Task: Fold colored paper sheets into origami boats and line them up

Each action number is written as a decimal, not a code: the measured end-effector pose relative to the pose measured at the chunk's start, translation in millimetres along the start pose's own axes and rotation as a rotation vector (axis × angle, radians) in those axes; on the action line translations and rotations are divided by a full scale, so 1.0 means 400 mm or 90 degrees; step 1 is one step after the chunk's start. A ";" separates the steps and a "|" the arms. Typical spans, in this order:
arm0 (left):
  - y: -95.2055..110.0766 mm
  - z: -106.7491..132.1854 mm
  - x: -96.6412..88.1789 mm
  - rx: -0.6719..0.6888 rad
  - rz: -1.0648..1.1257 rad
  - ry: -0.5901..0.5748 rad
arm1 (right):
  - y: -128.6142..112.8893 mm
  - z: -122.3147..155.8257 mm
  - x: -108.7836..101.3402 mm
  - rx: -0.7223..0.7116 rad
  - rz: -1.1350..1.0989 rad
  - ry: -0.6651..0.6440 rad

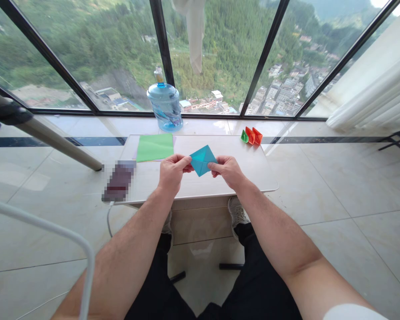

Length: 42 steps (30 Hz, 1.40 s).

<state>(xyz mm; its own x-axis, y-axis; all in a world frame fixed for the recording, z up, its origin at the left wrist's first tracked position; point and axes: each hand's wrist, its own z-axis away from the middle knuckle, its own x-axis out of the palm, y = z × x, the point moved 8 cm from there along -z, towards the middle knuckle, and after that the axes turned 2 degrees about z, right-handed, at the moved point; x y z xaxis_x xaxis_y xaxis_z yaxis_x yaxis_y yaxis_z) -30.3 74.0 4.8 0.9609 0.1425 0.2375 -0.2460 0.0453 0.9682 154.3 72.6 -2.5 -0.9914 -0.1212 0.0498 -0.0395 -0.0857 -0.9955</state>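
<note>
A blue folded paper square [202, 159], turned cornerwise with creases meeting at its middle, is held up above the low white table [146, 182]. My left hand [174, 172] pinches its left corner between thumb and fingers. At the opposite corner, my right hand [229, 169] grips the paper with the thumb on top. Left of the hands lies a stack of paper with a green sheet [155, 147] uppermost. Toward the far right of the table stand two red folded paper pieces [254, 136] beside a smaller green one [244, 136].
A blurred-out flat object [119, 181] with a cable lies at the table's left edge. Behind the table a large blue water jug [166, 108] stands by the window. A pole [63, 140] slants in from the left, and a white curved tube [76, 242] is nearer.
</note>
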 end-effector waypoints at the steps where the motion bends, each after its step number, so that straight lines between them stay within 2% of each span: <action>1: -0.004 -0.001 -0.001 -0.012 0.013 0.003 | 0.000 0.000 0.003 0.000 0.000 -0.003; 6: -0.018 -0.010 -0.002 -0.020 0.026 0.003 | -0.001 0.000 0.005 0.000 0.010 0.004; 11: -0.049 -0.006 0.042 -0.052 0.003 -0.114 | 0.000 0.003 0.004 -0.011 0.021 0.013; 13: -0.066 -0.002 0.052 -0.076 0.000 -0.130 | 0.003 0.005 0.009 -0.012 0.030 0.007; 17: -0.086 -0.001 0.057 -0.105 0.031 -0.119 | 0.005 0.009 0.018 -0.016 0.058 0.007; 22: -0.080 -0.002 0.055 -0.108 0.082 -0.109 | 0.005 0.006 0.013 -0.017 0.045 0.010; 25: -0.077 -0.005 0.050 -0.100 0.071 -0.101 | 0.005 0.001 0.001 -0.015 0.030 0.014; 30: -0.087 -0.015 0.036 -0.089 0.053 -0.073 | 0.012 -0.007 -0.001 0.000 0.014 -0.027; 35: -0.095 -0.022 0.028 -0.080 0.050 -0.068 | 0.015 -0.011 -0.020 0.011 0.007 0.018; 42: -0.064 -0.026 0.011 -0.060 0.082 -0.042 | 0.006 -0.005 -0.031 0.017 0.007 0.010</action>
<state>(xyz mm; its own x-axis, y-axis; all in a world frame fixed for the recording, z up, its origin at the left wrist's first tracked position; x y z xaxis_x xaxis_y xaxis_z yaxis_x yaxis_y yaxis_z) -21.2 83.6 -19.7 0.9264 0.0876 0.3661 -0.3748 0.1234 0.9189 166.3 75.9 -5.6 -0.9936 -0.1070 0.0373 -0.0254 -0.1108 -0.9935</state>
